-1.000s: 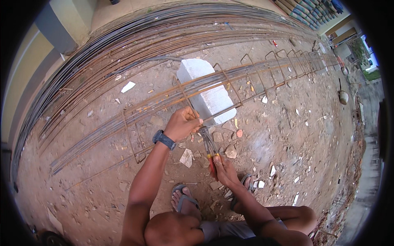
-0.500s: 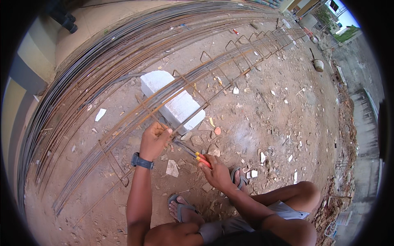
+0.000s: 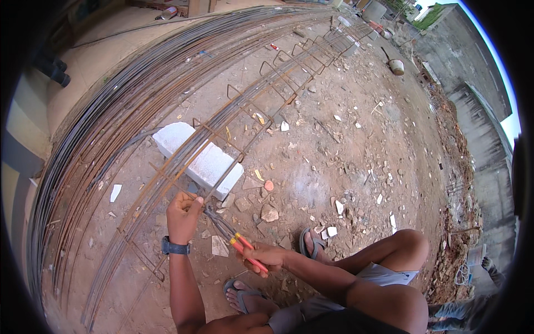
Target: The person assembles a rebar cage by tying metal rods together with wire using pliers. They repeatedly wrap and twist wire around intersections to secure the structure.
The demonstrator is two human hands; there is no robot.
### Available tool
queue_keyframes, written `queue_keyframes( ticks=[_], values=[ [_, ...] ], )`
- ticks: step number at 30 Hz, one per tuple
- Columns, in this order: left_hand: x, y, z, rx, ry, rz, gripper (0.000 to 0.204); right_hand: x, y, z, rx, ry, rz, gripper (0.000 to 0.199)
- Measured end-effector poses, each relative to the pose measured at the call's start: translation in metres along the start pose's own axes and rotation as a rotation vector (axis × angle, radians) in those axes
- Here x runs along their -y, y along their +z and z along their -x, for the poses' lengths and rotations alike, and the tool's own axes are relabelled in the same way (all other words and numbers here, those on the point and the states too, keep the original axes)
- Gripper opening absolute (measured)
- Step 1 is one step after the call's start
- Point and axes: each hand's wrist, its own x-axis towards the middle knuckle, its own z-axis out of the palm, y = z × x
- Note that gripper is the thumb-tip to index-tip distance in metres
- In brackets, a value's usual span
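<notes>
A long rusty rebar cage (image 3: 219, 119) with square stirrups slants across the ground, propped on a white block (image 3: 214, 165). My left hand (image 3: 183, 216), a dark watch at its wrist, pinches the cage's near side just below the block; what else lies between those fingertips is hidden. In my right hand (image 3: 261, 257) are pincers (image 3: 225, 225) with red and yellow handles, the handles a little apart. Their dark jaws touch or nearly touch the bar beside my left fingertips. Whether they grip a wire there is too small to tell.
Behind the cage lies a long bundle of loose steel bars (image 3: 111, 106). Broken tile and stones litter the dirt around my sandalled feet (image 3: 242, 295). A bucket (image 3: 396, 67) stands far right, near a concrete wall (image 3: 484, 133). Another person's jeans (image 3: 453, 317) show at lower right.
The whole view has shifted, so the cage and block appear further left. The pincers have tilted more steeply and their handles look further apart. My left hand keeps its hold on the cage.
</notes>
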Motion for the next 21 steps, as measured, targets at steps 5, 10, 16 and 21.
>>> queue_keyframes(
  ticks=[5, 10, 16, 21],
  values=[
    [-0.001, 0.003, 0.004, -0.016, 0.029, -0.058, 0.014, -0.007, 0.01, 0.009, -0.839, -0.406, 1.188, 0.053],
    [0.002, 0.006, 0.006, -0.066, 0.05, -0.098, 0.016, -0.012, 0.007, -0.006, -0.896, -0.306, 1.35, 0.043],
    [0.004, -0.003, 0.002, -0.074, 0.066, -0.148, 0.018, 0.004, 0.008, -0.016, -0.465, -0.073, 0.654, 0.047],
    [-0.012, 0.02, 0.018, -0.274, 0.232, -0.166, 0.02, -0.037, -0.025, -0.027, 0.491, 0.154, -0.783, 0.06]
  ],
)
